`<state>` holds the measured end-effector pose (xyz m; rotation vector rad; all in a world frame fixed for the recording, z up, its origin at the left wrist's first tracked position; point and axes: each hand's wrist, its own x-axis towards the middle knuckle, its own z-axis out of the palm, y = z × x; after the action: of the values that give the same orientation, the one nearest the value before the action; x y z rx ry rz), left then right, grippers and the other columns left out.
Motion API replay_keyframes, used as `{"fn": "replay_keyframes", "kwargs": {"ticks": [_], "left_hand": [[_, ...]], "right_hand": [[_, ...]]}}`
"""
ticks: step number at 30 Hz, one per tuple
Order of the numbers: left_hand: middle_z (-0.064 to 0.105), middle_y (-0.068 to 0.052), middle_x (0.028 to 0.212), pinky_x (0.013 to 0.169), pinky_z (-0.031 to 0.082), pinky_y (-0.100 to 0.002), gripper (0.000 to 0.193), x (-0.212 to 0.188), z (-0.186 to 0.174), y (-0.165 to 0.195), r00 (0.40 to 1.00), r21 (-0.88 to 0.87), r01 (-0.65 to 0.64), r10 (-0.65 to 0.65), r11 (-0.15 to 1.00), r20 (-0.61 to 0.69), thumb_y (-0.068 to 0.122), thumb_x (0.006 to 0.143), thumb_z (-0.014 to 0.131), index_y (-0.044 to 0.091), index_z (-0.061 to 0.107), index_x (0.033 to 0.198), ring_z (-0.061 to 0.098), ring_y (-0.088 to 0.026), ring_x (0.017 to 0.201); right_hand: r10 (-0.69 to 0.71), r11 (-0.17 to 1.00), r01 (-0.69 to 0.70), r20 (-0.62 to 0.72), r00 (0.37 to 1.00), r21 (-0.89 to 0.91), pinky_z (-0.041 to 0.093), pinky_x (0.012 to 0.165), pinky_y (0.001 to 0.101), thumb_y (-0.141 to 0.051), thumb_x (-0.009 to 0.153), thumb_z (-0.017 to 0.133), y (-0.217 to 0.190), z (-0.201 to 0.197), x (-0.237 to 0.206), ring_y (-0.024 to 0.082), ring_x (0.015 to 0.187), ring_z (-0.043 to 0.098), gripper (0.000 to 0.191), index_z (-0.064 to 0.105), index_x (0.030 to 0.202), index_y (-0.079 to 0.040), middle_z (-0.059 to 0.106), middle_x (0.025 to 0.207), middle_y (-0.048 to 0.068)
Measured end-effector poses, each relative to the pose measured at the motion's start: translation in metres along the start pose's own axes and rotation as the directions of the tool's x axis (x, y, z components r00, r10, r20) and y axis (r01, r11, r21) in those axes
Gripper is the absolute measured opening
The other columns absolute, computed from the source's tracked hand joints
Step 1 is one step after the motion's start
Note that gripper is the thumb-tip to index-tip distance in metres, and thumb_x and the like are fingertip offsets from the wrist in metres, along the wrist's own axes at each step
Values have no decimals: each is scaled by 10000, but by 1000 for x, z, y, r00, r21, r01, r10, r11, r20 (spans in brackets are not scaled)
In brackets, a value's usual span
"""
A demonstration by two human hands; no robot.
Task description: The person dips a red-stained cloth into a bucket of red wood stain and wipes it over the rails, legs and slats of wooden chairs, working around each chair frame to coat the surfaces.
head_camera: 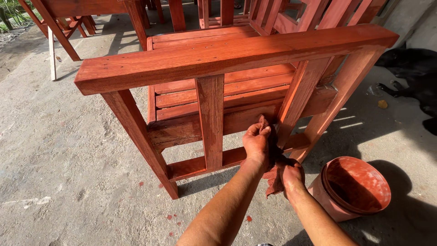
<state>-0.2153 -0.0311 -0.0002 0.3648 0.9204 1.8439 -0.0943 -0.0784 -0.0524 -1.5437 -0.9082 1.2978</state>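
A red-stained wooden chair (227, 54) stands on the concrete with its side frame toward me. My left hand (256, 143) pinches the top of a stain-soaked red rag (273, 148) and holds it against the chair's side, between the middle upright and the slanted slat. My right hand (291, 175) sits lower and grips the bottom end of the same rag next to the lower rail. Both hands are smeared with red stain.
A stain-coated round bucket (357, 189) sits on the floor at the right, close to my right forearm. More red wooden furniture (68, 18) stands behind. Red drips (169, 217) dot the concrete. A dark heap (414, 73) lies at far right.
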Motion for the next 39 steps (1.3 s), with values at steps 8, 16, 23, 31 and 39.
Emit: {"fn": "replay_keyframes", "kwargs": {"ticks": [8, 16, 23, 31, 39], "left_hand": [[736, -86, 1197, 966, 501, -312, 385, -30, 54, 20, 965, 540, -254, 243, 803, 93, 109, 920, 686, 29, 677, 1297, 677, -150, 1085], [682, -125, 1350, 1045, 476, -280, 526, -49, 40, 41, 925, 266, -359, 379, 894, -26, 2, 942, 627, -26, 506, 1454, 651, -178, 1198], [690, -126, 1334, 1046, 493, -274, 554, -46, -2, 65, 881, 169, -465, 473, 869, -14, -81, 932, 570, -17, 501, 1478, 650, -169, 1187], [763, -112, 1107, 910, 555, -295, 213, -68, -27, 100, 937, 592, -338, 200, 731, 288, 19, 949, 637, 5, 674, 1158, 718, -162, 1020], [725, -81, 909, 769, 577, -315, 162, -58, -86, 89, 988, 664, -64, -47, 745, 149, 31, 855, 761, 10, 632, 952, 683, -171, 836]], "right_hand": [[-29, 998, 29, 9, 1000, -64, 376, 496, 377, -287, 996, 565, -12, -3, -17, 158, 597, 467, 288, 589, 938, -6, 529, 746, 60], [83, 995, -82, 15, 996, -54, 390, 560, 381, -311, 1001, 563, -36, 8, -38, 166, 641, 489, 324, 615, 985, 8, 551, 772, 58], [-198, 909, 114, 174, 965, 402, 557, 801, 284, -102, 921, 674, -41, 22, -41, 134, 900, 678, 169, 655, 1086, -68, 721, 1005, 26], [-274, 859, 124, 242, 931, 496, 534, 934, 327, -156, 931, 626, -69, 37, -41, 123, 1026, 672, 268, 633, 1195, -112, 690, 1126, -13], [-264, 870, 24, 424, 866, 492, 558, 875, 388, -120, 871, 547, -78, 48, -58, 214, 925, 680, 239, 631, 1067, -14, 691, 1003, 99]]}}
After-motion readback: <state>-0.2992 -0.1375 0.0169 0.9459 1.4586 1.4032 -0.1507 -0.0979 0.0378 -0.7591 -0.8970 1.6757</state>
